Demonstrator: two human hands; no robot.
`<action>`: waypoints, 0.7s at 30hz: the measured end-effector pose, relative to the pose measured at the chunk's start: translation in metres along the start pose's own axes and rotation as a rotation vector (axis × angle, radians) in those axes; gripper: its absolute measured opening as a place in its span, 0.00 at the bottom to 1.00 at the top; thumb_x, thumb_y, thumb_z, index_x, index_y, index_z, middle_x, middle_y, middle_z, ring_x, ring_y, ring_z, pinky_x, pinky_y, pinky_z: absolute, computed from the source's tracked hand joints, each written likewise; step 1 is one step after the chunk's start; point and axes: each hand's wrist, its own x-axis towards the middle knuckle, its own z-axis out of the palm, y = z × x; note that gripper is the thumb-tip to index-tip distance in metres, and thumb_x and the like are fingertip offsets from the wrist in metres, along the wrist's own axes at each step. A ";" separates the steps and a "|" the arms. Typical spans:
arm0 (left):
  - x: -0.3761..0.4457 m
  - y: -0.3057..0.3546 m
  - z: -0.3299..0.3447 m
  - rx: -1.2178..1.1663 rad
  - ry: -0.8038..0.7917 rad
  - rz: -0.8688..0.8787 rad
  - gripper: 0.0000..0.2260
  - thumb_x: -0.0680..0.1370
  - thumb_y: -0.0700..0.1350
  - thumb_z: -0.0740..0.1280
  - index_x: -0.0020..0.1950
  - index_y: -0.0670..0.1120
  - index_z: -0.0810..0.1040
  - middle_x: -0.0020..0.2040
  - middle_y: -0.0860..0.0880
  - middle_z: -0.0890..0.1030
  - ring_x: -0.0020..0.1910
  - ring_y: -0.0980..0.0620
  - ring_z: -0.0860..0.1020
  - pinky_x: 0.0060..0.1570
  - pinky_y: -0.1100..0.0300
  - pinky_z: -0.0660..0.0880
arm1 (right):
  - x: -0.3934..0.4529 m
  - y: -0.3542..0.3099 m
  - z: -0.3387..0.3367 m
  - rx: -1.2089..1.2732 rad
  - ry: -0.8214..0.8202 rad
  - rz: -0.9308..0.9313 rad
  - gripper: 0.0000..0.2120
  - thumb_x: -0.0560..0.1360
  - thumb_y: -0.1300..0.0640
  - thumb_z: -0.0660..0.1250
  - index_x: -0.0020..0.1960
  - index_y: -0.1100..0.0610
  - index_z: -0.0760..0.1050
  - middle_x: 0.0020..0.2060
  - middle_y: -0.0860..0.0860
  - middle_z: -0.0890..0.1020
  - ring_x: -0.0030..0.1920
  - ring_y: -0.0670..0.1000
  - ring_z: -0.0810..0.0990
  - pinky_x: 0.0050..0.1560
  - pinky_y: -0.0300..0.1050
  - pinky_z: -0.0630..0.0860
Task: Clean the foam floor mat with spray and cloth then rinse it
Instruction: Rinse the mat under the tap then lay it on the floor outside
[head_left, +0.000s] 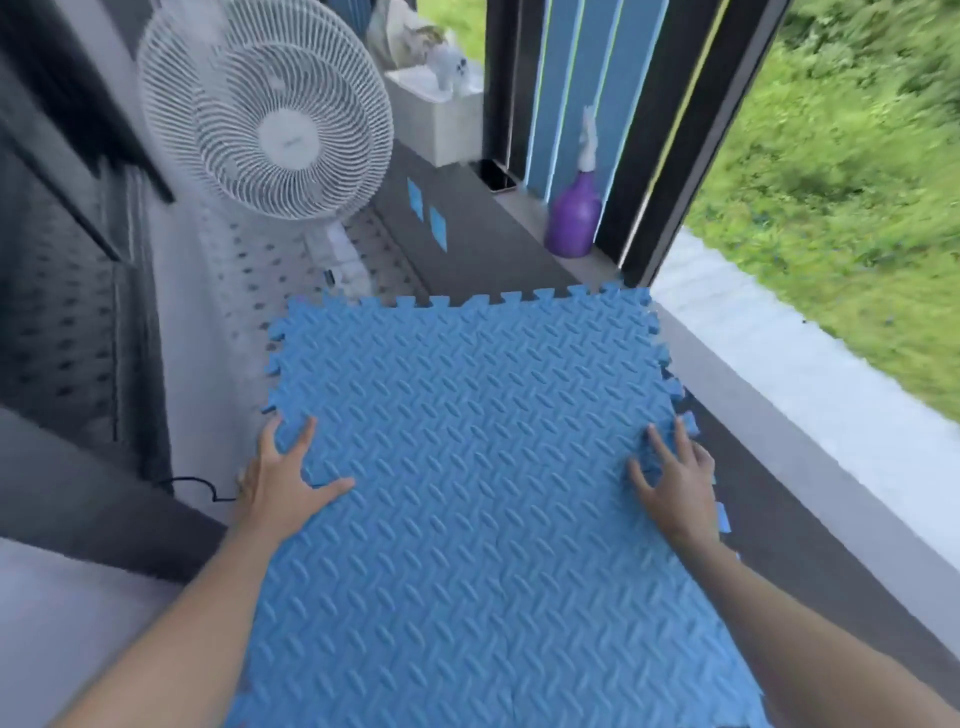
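Observation:
A blue foam floor mat (478, 467) with a ridged diamond pattern and jigsaw edges fills the lower middle of the head view. My left hand (283, 478) grips its left edge, thumb on top and fingers spread along the side. My right hand (675, 483) holds its right edge with fingers spread on the surface. A purple spray bottle (574, 218) with a white trigger head stands upright on the ledge beyond the mat's far right corner. No cloth shows.
A white standing fan (265, 124) is at the far left, its cord trailing on the floor. A dark phone (497, 176) lies on the ledge by a white box (441, 119). A grey ledge (810, 467) and grass lie to the right.

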 end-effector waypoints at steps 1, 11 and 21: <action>-0.002 -0.018 0.008 0.015 -0.004 -0.043 0.48 0.61 0.75 0.64 0.77 0.57 0.59 0.77 0.49 0.49 0.61 0.41 0.74 0.57 0.43 0.73 | 0.003 -0.004 0.020 -0.013 -0.025 -0.056 0.27 0.77 0.48 0.67 0.75 0.50 0.67 0.79 0.52 0.58 0.76 0.60 0.57 0.69 0.62 0.66; 0.007 -0.153 0.183 0.079 -0.023 -0.233 0.46 0.61 0.70 0.68 0.76 0.54 0.63 0.75 0.43 0.54 0.65 0.37 0.71 0.55 0.40 0.74 | 0.019 0.036 0.258 -0.083 -0.248 -0.241 0.30 0.75 0.52 0.72 0.74 0.57 0.69 0.77 0.57 0.63 0.73 0.65 0.63 0.65 0.63 0.70; 0.048 -0.236 0.496 -0.078 -0.138 -0.367 0.48 0.62 0.70 0.69 0.77 0.55 0.57 0.76 0.50 0.47 0.73 0.41 0.62 0.68 0.43 0.65 | 0.055 0.168 0.519 -0.181 -0.369 -0.229 0.37 0.73 0.40 0.70 0.76 0.56 0.65 0.78 0.55 0.59 0.76 0.61 0.55 0.75 0.57 0.58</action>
